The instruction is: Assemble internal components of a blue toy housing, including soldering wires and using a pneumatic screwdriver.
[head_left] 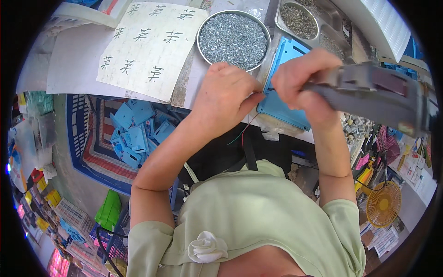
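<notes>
Now blue panel (287,99) lies beneath both fingers (253,98).

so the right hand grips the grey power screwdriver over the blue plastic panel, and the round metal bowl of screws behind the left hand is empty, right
Not quite. The round metal bowl is full of small silvery screws, not empty; the head view shows it heaped to the rim. The rest holds: the right hand grips the grey power screwdriver over the blue plastic panel, and the bowl sits behind the left hand.
</notes>
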`<state>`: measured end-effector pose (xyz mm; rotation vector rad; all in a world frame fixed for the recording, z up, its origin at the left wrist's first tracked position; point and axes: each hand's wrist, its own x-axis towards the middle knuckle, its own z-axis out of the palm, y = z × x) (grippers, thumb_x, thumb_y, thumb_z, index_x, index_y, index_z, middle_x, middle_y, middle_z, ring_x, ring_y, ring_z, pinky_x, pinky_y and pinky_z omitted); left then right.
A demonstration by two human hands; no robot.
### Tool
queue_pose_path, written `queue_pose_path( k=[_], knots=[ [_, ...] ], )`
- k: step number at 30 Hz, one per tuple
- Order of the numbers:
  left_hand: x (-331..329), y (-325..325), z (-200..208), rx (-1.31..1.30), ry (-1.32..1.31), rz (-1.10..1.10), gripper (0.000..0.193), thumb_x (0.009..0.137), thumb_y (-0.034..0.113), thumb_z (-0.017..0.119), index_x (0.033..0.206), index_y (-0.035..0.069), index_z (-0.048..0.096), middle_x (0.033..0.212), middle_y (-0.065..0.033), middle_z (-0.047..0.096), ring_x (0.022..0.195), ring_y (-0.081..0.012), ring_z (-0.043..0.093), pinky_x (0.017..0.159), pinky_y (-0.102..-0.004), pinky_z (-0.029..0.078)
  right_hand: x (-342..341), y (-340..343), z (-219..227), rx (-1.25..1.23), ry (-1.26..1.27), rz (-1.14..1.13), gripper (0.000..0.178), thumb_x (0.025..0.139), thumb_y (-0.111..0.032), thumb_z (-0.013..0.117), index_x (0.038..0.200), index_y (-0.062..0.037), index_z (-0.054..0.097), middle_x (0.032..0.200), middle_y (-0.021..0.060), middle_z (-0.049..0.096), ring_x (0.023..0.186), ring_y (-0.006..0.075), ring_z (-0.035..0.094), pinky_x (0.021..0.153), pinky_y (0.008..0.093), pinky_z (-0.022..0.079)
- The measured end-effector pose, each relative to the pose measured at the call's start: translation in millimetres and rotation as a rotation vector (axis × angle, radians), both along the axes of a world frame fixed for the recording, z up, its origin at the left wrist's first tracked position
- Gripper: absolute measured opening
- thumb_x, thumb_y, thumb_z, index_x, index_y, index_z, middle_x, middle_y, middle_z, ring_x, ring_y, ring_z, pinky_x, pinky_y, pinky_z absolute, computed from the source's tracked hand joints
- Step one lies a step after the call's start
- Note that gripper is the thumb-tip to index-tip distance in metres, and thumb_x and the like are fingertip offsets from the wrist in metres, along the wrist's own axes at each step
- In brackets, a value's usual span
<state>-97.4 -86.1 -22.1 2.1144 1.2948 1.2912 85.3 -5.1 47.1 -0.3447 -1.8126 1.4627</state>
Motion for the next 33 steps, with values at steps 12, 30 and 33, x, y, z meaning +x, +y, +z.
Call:
queue_pose_path(
  k=[12,30,33],
  knots=[
    [5.1,-4.2,10.3,0.006,0.114,-0.064,0.025,0.074,0.009,0.080,0.097,0.010,0.071,0.095,-0.0026,0.072,0.097,-0.0232,0.066,0.095,-0.0431,0.043,7.1,-11.5,25.9,-0.099,0.263,0.161,0.035,0.097,-0.036,0.067,0.109,-0.0057,0.054,0.064,-0.0012,0.054,0.051,0.0118,0.049,0.056,0.0319,0.044],
    [13.0,9.5,20.5,-0.228,0.179,-0.274,0.047,0.077,-0.003,0.064,0.121,0.013,0.069,0.133,-0.0048,0.068,0.131,-0.0219,0.059,0.103,-0.0505,0.040,18.7,-44.3,12.1,-0.113,0.077,-0.072,0.027,0.091,-0.029,0.075,0.094,-0.0055,0.062,0.060,0.0012,0.056,0.052,0.0171,0.053,0.059,0.0349,0.048],
    [28.9,21.9,30.7,-0.063,0.186,-0.256,0.040,0.079,0.000,0.065,0.118,0.009,0.069,0.124,-0.0078,0.070,0.112,-0.0289,0.064,0.098,-0.0437,0.045,67.5,-18.7,34.5,-0.011,0.312,-0.148,0.035,0.096,-0.035,0.063,0.114,-0.0048,0.062,0.060,-0.0018,0.052,0.052,0.0142,0.049,0.059,0.0338,0.046]
  ],
)
